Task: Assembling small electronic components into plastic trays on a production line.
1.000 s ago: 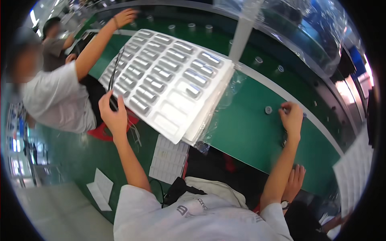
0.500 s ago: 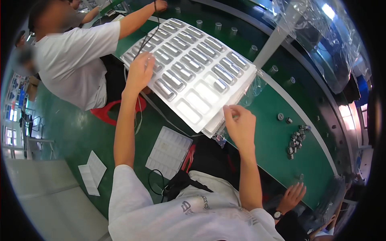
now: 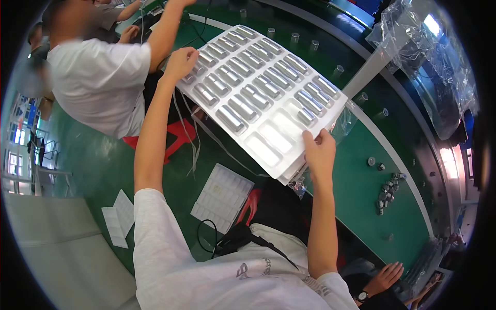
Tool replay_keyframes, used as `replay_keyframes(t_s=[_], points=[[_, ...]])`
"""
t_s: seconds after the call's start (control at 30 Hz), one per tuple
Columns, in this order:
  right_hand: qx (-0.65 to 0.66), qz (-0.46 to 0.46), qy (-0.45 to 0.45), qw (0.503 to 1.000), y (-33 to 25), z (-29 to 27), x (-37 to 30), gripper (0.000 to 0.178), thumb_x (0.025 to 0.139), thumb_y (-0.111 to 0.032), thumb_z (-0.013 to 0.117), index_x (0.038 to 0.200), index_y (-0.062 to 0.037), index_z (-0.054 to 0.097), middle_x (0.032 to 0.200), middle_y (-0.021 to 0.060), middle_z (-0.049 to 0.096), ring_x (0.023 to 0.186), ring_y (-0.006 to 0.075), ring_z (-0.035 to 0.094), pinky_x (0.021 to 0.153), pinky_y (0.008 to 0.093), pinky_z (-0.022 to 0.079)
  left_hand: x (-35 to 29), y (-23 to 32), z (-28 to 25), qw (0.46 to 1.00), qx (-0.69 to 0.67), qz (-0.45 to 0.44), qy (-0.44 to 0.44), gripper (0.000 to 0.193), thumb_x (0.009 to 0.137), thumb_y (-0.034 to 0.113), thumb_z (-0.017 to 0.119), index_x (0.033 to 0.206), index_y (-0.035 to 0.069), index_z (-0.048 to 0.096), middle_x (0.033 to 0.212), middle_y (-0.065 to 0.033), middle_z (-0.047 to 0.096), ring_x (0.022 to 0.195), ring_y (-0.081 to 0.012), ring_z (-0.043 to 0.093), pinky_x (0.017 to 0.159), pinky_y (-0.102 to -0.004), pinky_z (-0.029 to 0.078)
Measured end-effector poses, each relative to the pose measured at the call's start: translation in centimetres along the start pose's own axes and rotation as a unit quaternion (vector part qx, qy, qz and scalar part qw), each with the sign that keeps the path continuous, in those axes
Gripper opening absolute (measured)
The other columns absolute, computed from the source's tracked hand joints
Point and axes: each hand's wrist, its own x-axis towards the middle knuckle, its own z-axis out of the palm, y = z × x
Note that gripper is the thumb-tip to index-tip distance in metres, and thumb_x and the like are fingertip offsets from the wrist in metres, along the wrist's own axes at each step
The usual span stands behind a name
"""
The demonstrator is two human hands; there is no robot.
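Note:
A white moulded plastic tray lies in front of me at a slant, its pockets mostly filled with silver metal cylinders. Several pockets at its near corner hold nothing. My left hand is closed on the tray's left edge, fingers curled at the rim. At the near right edge, my right hand pinches the tray between thumb and fingers. Beneath the tray's near right corner, more stacked layers and clear plastic film show.
Small metal parts lie in a cluster on the green table at right. Several cylinders stand along the far green belt. A co-worker sits at left; another person's hand is at lower right. A pale tray lies below.
My right hand has come onto the tray's near right edge and grips it. My left hand has closed on the left edge farther back. The dark cable no longer crosses the tray.

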Motion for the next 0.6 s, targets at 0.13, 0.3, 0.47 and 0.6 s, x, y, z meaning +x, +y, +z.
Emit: replay_keyframes(t_s=[0.13, 0.3, 0.47, 0.6], points=[[0.191, 0.063, -0.056, 0.978, -2.3, -0.4, -0.8, 0.024, 0.089, -0.009, 0.063, 0.108, 0.0055, 0.059, 0.090, 0.0075, 0.067, 0.072, 0.0149, 0.064, 0.061, 0.0266, 0.050, 1.1, -1.7, -0.1, 1.000, 0.009, 0.002, -0.003, 0.021, 0.091, 0.019, 0.062, 0.098, 0.001, 0.072, 0.078, -0.0154, 0.070, 0.072, -0.0254, 0.069, 0.070, -0.0335, 0.053], [0.283, 0.103, -0.066, 0.951, -1.5, -0.6, -0.1, 0.046, 0.090, -0.001, 0.057, 0.133, 0.0094, 0.043, 0.119, 0.0192, 0.064, 0.101, 0.0240, 0.068, 0.087, 0.0351, 0.056, 2.8, -4.3, 0.0, 1.000, 0.024, -0.001, -0.019, 0.022, 0.091, 0.021, 0.064, 0.096, 0.002, 0.073, 0.077, -0.0137, 0.071, 0.074, -0.0191, 0.070, 0.070, -0.0329, 0.053], [0.326, 0.149, -0.088, 0.929, -3.9, -0.8, -0.7, 0.057, 0.085, 0.003, 0.055, 0.140, 0.0076, 0.038, 0.126, 0.0192, 0.061, 0.107, 0.0261, 0.067, 0.091, 0.0358, 0.056, 4.5, -5.9, 1.8, 0.987, -0.015, -0.115, -0.114, 0.028, 0.086, 0.028, 0.068, 0.088, 0.000, 0.073, 0.081, -0.0175, 0.072, 0.078, -0.0293, 0.072, 0.073, -0.0386, 0.054], [0.351, 0.132, -0.085, 0.923, -3.9, -0.3, -0.4, 0.057, 0.084, 0.005, 0.053, 0.140, 0.0065, 0.041, 0.128, 0.0170, 0.059, 0.109, 0.0248, 0.065, 0.089, 0.0352, 0.055, 4.9, -6.9, 2.2, 0.993, -0.028, -0.068, -0.089, 0.030, 0.089, 0.029, 0.065, 0.083, 0.000, 0.070, 0.072, -0.0108, 0.069, 0.067, -0.0220, 0.067, 0.066, -0.0350, 0.052]])
